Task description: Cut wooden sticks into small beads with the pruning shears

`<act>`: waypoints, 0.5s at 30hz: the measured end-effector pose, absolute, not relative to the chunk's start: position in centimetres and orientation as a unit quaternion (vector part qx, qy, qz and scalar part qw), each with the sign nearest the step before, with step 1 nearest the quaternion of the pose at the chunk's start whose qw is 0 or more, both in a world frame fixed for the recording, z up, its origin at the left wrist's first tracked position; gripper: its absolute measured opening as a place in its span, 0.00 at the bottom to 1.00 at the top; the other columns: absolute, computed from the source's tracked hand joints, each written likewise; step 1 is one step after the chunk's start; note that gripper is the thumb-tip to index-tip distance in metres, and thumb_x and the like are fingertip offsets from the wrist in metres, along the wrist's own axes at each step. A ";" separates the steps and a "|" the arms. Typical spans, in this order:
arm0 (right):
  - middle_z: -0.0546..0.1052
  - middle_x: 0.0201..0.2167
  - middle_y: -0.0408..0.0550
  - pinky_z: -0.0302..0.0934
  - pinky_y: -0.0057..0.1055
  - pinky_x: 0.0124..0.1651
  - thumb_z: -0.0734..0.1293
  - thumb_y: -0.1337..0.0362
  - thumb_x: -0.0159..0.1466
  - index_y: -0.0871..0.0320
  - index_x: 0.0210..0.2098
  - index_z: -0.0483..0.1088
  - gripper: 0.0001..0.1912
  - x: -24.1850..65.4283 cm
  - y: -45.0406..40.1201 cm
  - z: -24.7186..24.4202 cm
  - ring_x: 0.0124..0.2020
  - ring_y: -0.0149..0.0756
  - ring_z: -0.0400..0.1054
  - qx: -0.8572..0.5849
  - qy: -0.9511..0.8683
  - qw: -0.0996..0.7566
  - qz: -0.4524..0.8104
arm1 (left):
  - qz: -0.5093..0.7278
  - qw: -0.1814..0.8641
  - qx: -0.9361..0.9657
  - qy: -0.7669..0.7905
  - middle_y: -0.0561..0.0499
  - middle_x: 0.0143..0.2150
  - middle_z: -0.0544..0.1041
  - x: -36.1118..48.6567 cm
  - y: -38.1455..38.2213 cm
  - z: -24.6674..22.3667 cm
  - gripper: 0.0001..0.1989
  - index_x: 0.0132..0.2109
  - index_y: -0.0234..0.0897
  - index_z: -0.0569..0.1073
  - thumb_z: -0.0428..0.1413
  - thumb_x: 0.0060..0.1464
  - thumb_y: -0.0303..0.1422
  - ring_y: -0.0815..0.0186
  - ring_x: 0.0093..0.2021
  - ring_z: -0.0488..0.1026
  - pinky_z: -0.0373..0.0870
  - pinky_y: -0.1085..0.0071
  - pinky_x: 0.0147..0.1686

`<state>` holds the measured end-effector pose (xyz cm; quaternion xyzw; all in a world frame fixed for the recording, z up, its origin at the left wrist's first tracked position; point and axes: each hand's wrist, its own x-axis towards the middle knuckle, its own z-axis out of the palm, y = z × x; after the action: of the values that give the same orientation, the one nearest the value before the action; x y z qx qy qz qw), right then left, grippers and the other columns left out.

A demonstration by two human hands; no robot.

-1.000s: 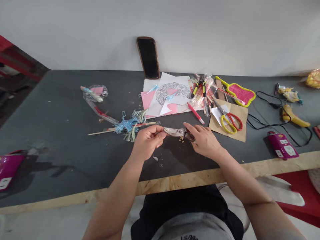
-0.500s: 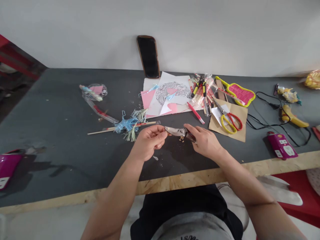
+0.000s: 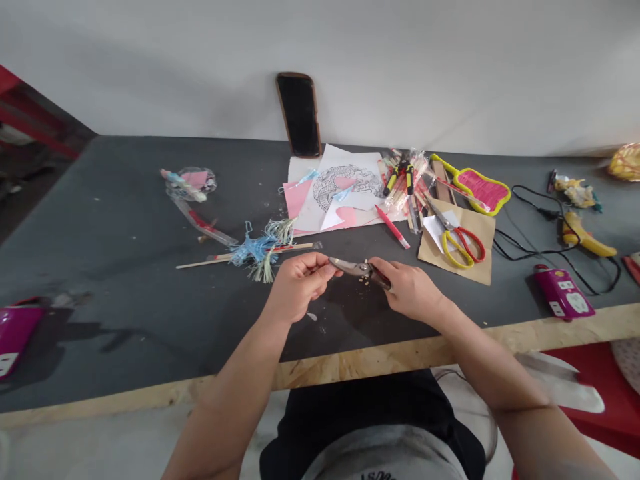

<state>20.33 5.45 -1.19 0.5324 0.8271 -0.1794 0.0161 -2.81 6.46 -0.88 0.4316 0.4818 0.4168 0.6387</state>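
Note:
In the middle of the head view, my right hand (image 3: 414,291) is wrapped round the handles of metal pruning shears (image 3: 354,268), whose blades point left. My left hand (image 3: 300,285) is closed in a pinch right at the blade tips. Whatever lies between its fingertips is too small to make out. Small pale chips (image 3: 364,281) are scattered under the shears. Just beyond my left hand, a blue string tassel (image 3: 253,249) lies across a thin wooden stick (image 3: 203,263).
Behind my hands are a dragon drawing (image 3: 327,183), a red marker (image 3: 393,227) and wrapped chopsticks (image 3: 400,177). Red-and-yellow scissors (image 3: 457,245) lie on brown paper (image 3: 481,270). A phone (image 3: 299,115) leans on the wall. A black cord (image 3: 535,248) and glue gun (image 3: 590,239) lie right.
The fingers of my right hand have squeezed in round the handles, and the shears look more closed. My left hand stays almost in place at the tips.

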 end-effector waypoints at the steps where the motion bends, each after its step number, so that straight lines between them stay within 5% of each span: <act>1: 0.79 0.48 0.53 0.62 0.32 0.42 0.62 0.71 0.62 0.55 0.66 0.61 0.32 20.5 5.5 -1.2 0.43 0.42 0.75 0.526 0.827 0.012 -0.195 | 0.420 0.640 0.431 0.478 0.59 0.15 0.60 -2.8 6.4 -0.9 0.14 0.29 0.33 0.77 0.68 0.46 0.40 0.78 0.15 0.50 0.44 0.76 0.16; 15: 0.74 0.53 0.57 0.62 0.40 0.49 0.61 0.69 0.66 0.54 0.73 0.52 0.36 20.3 5.8 -1.2 0.52 0.49 0.70 0.540 0.835 -0.006 -0.110 | 0.430 0.648 0.443 0.446 0.50 0.22 0.75 -3.0 6.6 -1.3 0.14 0.31 0.31 0.80 0.68 0.49 0.40 0.78 0.15 0.54 0.47 0.75 0.16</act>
<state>20.29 5.81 -1.17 0.5396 0.8347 -0.1096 -0.0063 -3.05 6.59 -1.33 0.4432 0.4456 0.4299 0.6482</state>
